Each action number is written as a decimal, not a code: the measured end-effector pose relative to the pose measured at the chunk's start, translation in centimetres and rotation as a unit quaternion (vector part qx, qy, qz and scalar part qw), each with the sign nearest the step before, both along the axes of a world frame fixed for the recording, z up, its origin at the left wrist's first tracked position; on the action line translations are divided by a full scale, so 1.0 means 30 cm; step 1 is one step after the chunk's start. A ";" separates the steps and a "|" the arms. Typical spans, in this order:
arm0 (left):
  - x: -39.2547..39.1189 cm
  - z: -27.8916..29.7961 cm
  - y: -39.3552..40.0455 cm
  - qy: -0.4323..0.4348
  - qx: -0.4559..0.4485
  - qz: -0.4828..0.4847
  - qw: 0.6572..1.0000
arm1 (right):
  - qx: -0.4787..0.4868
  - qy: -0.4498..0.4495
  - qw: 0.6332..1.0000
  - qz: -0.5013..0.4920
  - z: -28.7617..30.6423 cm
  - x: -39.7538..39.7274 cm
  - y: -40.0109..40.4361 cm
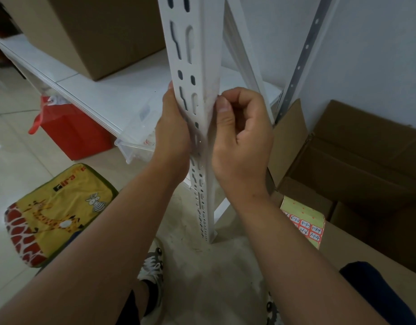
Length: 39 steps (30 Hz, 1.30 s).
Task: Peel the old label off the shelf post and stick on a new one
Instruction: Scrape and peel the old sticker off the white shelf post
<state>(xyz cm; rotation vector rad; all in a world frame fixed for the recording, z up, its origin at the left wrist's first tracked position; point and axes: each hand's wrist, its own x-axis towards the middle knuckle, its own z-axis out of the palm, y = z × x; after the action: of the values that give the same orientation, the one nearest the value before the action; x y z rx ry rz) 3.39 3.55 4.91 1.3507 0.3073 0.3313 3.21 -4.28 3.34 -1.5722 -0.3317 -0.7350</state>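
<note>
The white slotted shelf post (197, 95) stands upright on the floor, its long axis running near vertical from the top of the view down to its foot between the person's shoes; wide-angle distortion makes it seem to lean. It is an angle section: the slotted face looks toward the left hand, the plain face toward the right.

The left hand (173, 127) is wrapped around the post's left edge, fingers curled behind it, holding it steady. The right hand (239, 134) is curled, thumb and forefinger pinched together against the plain face just right of the corner, at the height of a pale, smudged patch. That patch is probably the old label (211, 100) or its remnant, though it is too faint against the paint to be sure, and I cannot tell whether a lifted edge is actually between the fingertips.

By my judgement the post is stiff steel and will not flex, so bracing it is more for the hand's steadiness. The label is thin, light and likely to tear; it is best taken at a raised corner with a fingernail and drawn back slowly along the post.

A sheet of red-bordered, handwritten new labels (306, 227) lies on a cardboard box (356, 245) near the right forearm, well below the working spot.
</note>
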 end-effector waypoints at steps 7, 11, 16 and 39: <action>0.007 -0.002 0.002 -0.004 0.002 -0.008 1.000 | -0.011 -0.020 0.999 -0.025 0.009 0.004 0.013; 0.005 -0.001 -0.002 -0.003 0.003 -0.006 1.000 | -0.017 -0.035 0.998 -0.051 0.001 0.001 0.019; 0.000 -0.002 0.002 0.003 0.005 -0.009 1.000 | -0.012 -0.029 0.999 -0.041 -0.003 -0.001 0.020; -0.010 0.011 -0.009 0.010 0.016 -0.001 1.000 | 0.024 0.017 1.000 0.008 -0.010 -0.013 0.023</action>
<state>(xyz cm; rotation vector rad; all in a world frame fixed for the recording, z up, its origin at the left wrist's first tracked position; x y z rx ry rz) 3.10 3.29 5.24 1.3863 0.3190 0.3227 2.84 -3.58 3.04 -1.5343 -0.2995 -0.6986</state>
